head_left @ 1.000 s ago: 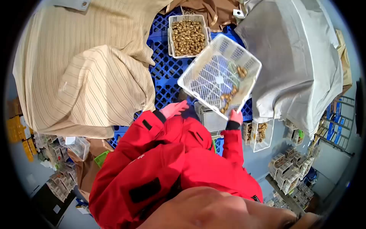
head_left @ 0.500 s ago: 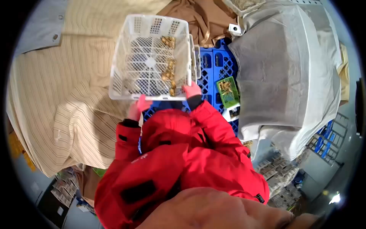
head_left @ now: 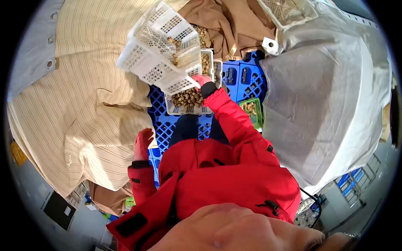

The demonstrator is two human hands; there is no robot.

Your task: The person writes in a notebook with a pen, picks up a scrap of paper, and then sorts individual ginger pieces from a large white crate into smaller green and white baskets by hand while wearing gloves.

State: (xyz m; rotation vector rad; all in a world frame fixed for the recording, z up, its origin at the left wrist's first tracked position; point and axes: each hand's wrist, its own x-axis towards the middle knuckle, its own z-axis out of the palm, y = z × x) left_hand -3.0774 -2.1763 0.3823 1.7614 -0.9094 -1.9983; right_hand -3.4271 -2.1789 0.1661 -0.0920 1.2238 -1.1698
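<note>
A white perforated plastic basket (head_left: pixel 153 54) is tilted up on its side, with a few small golden-brown lumps (head_left: pixel 175 59) still in it. My right hand (head_left: pixel 202 81) grips its near right edge. Under and beside that hand stands another white crate (head_left: pixel 176 111) full of brown lumps (head_left: pixel 188 98), whose kind I cannot make out. Away from the basket, my left hand (head_left: pixel 143 141) hangs beside the striped cloth, fingers extended and nothing in it.
Blue plastic pallets (head_left: pixel 248 75) form the floor. A green basket (head_left: pixel 256 113) of pale brown pieces stands right. Striped cloth (head_left: pixel 96 100) drapes the left side, grey sheeting (head_left: pixel 314 88) the right. Further white crates (head_left: pixel 206 62) stand beyond, near brown cloth (head_left: pixel 226 25).
The basket has gone from lying level in both hands to tilted, held by my right hand. My left hand has let go and drawn back, and the filled crate below is now uncovered.
</note>
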